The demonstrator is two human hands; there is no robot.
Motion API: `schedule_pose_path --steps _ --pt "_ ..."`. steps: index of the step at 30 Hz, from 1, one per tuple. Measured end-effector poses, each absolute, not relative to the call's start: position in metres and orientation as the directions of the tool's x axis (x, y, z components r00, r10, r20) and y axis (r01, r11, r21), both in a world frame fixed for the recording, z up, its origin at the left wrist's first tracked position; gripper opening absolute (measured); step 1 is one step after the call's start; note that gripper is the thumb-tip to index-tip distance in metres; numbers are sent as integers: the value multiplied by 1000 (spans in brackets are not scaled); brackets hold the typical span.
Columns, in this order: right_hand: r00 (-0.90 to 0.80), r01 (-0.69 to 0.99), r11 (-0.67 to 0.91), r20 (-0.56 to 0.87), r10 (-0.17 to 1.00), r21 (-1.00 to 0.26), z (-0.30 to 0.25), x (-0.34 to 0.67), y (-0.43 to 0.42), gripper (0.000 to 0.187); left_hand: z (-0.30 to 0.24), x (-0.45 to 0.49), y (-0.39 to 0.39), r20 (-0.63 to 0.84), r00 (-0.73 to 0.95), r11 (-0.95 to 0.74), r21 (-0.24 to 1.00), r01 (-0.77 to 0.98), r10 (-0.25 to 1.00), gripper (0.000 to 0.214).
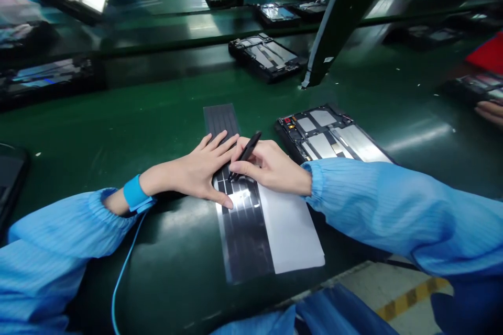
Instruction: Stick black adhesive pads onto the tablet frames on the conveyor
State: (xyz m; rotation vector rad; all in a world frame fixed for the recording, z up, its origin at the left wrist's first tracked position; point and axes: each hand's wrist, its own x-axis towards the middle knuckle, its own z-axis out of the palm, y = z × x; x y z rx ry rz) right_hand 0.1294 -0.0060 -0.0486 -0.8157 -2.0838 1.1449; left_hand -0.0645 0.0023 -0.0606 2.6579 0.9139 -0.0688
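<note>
Two bare hands worked over a dark green conveyor belt (129,136) in the head view. The left hand (188,170) lay flat, its fingers (220,141) spread wide and pressing on a long black striped sheet (243,235), which lay partly over a white backing sheet (291,230) on the belt. The right hand (271,166) sat just beside it, thumb and fingers pinching a slim black pen-like tool (247,153), its tip meeting the striped sheet between the two hands. A blue wrist strap (135,193) circled the left wrist, its pale blue cord (121,272) dropping past the belt's edge, and both forearms wore blue ribbed sleeves (393,209). Near the right hand lay an open tablet housing (334,133), with a second housing (265,56) farther up the belt, left of a black slanted post (346,21). At the right edge, a co-worker's fingers (489,112) lay near a third housing (477,86)
</note>
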Motion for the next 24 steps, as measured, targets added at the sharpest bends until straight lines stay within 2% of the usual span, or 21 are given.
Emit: schedule_pose_path --steps 9,16,21,24 --pt "-553 167 342 200 809 -925 -57 128 -4 20 -56 -61 4 -171 784 -716 326 617 597 109" --pt "-553 166 248 119 825 -954 -56 127 -3 26 -57 -62 3 -188 785 -721 314 618 590 106" --pt "-545 192 266 123 829 -945 -60 124 -3 26 -56 -61 5 -193 787 -730 296 616 586 103" --pt "-512 127 258 160 844 -958 -49 123 -1 28 -56 -60 4 -217 776 -730 263 631 593 108"
